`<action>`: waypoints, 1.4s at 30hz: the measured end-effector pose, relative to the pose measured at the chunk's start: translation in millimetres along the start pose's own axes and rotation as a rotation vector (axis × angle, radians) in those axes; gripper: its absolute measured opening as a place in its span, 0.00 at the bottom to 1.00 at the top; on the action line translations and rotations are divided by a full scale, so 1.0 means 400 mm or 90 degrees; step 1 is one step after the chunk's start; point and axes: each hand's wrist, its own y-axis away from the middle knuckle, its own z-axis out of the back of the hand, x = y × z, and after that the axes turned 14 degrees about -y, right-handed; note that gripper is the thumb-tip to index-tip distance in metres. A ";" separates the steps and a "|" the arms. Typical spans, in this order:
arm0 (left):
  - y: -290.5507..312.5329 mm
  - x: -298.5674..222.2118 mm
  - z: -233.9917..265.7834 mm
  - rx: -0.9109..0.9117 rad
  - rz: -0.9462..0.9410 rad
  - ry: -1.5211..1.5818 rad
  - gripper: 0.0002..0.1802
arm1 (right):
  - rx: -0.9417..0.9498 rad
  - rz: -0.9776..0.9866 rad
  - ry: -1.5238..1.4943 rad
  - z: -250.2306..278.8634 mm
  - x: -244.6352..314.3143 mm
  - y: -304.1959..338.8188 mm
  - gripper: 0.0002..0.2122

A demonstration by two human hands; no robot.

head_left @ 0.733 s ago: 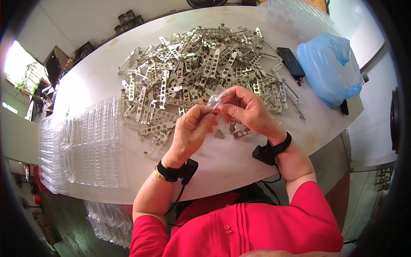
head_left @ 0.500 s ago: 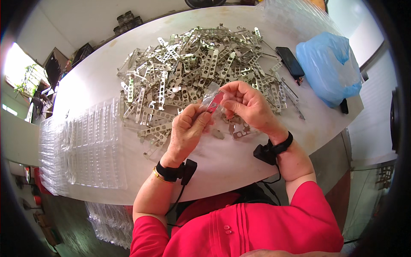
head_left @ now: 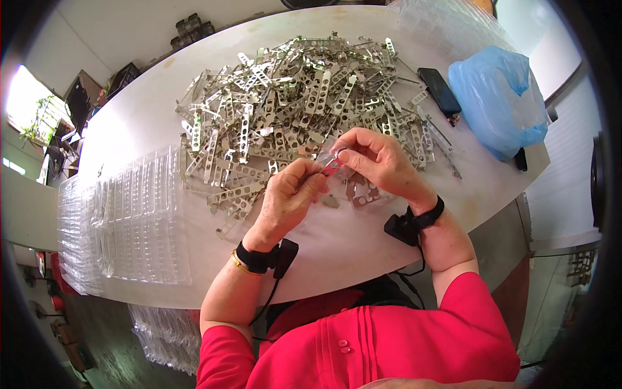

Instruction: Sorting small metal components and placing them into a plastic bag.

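Plastic film [head_left: 326,154] between both hands [head_left: 290,196] [head_left: 383,166]

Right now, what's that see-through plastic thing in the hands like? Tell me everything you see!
The see-through plastic thing looks thin and shiny, with a reddish patch in it or showing through; I can't tell which. The fingers of the left hand and right hand hold it at a slant, by the near edge of the pile of metal strips. They hide much of it, so its shape is unclear.
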 end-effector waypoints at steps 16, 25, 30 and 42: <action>-0.002 0.010 -0.005 0.010 -0.015 -0.035 0.10 | 0.072 -0.056 -0.063 -0.003 0.005 0.000 0.06; -0.012 0.007 0.007 -0.097 -0.030 0.104 0.22 | -0.120 0.087 -0.037 0.044 0.022 -0.008 0.05; -0.016 0.015 0.015 -0.162 0.027 0.114 0.13 | -0.131 0.102 -0.063 0.062 0.017 -0.015 0.05; -0.013 0.024 0.034 -0.278 -0.007 0.137 0.07 | -0.155 0.114 -0.066 0.066 0.009 -0.018 0.05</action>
